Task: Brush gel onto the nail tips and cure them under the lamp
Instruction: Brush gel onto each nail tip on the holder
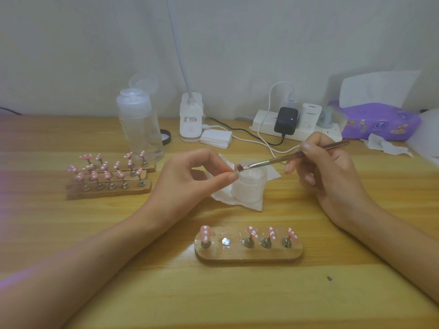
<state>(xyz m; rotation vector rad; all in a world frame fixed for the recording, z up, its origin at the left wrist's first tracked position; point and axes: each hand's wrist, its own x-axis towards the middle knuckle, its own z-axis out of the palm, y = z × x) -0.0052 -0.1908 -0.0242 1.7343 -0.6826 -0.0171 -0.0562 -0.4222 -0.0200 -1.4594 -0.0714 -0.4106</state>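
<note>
My left hand [192, 176] pinches a small nail tip on its stand [237, 167] between thumb and forefinger, above an open white gel jar [249, 184]. My right hand [325, 169] grips a thin brown brush [297, 156] like a pen, and its bristles touch the held tip. In front of me lies a wooden holder [249, 254] carrying several pink nail tips [205, 233] with white dots; one metal socket [226, 241] on it stands bare.
Stacked wooden holders [109, 188] full of pink tips sit at the left. Behind are a clear bottle [140, 129], a white lamp base [191, 117], cotton pads [216, 138], a power strip [294, 127] with cables, and a purple tissue pack [380, 122]. A tissue [240, 201] lies under the jar.
</note>
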